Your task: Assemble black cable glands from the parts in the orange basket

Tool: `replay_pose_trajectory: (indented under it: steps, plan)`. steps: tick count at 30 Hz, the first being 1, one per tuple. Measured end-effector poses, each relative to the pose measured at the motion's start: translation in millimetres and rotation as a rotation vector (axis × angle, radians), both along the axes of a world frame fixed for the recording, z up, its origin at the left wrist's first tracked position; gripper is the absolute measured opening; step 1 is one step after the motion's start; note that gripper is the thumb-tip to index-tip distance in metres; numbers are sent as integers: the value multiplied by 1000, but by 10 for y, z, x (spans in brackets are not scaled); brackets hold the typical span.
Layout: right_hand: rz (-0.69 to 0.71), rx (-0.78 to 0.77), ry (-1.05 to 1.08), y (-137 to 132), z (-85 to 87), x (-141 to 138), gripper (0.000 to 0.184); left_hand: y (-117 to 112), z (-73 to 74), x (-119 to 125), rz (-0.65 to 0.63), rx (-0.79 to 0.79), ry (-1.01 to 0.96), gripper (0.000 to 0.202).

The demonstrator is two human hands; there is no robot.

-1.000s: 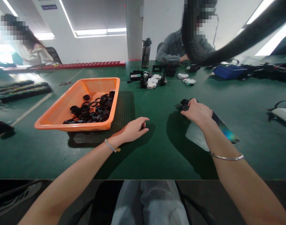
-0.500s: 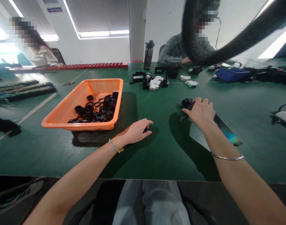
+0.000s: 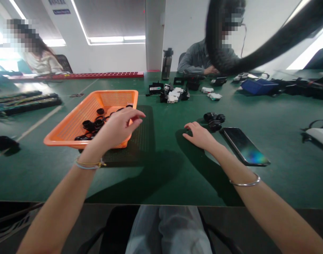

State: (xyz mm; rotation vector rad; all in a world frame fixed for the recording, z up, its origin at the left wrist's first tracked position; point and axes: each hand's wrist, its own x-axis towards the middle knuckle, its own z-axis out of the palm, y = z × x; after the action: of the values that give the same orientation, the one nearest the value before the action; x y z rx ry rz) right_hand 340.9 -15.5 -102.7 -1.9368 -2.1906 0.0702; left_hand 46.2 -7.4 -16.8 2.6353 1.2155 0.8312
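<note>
Above the near right rim of an orange plastic basket (image 3: 63, 142) is my left hand (image 3: 121, 123), thumb and fingers apart, nothing held. Inside the basket lie several black threaded plastic fittings and rings (image 3: 88, 125); the hand covers part of them. My right hand (image 3: 199, 135) is low over the green table, its fingers stretched out with nothing in them. Just beyond it to the right sits a small group of black plastic fittings (image 3: 214, 125). A phone (image 3: 244, 145) lies beside that wrist, screen up.
White and black connector parts (image 3: 175, 94) lie at mid-table, with a dark bottle (image 3: 167, 64) behind. A blue box (image 3: 259, 86) stands at the right. Wire bundles (image 3: 26, 102) lie left. Two people sit across. A black hose (image 3: 267, 44) hangs overhead.
My left hand has moved left and up, over the basket. My right hand has left the black fittings and shifted left, uncovering them and the phone.
</note>
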Motion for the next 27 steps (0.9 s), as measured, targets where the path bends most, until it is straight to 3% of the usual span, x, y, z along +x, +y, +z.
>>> replay_pose_trajectory:
  steps: [4, 7, 9, 14, 19, 25, 27]
  plan:
    - [-7, -23, -23, -1, 30, -19, 31, 499, 1, -443, 240, -46, 259, 30]
    - [-13, -22, -41, 12, 11, -16, 29, 769, -83, -517, 170, -255, 566, 36]
    - [-11, -14, -49, 26, -18, -1, 29, 834, -112, -463, 148, -337, 658, 45]
    - [12, 36, -58, 55, -90, 44, 26, 776, -88, -342, 266, -359, 663, 50]
    - [11, 28, -63, 52, -78, 40, 27, 747, -59, -442, 331, -286, 572, 47]
    - [-1, 13, -67, 45, -63, 33, 30, 863, -87, -631, 230, -292, 448, 40]
    - [2, 34, -62, 50, -82, 41, 28, 878, -109, -670, 250, -310, 398, 41]
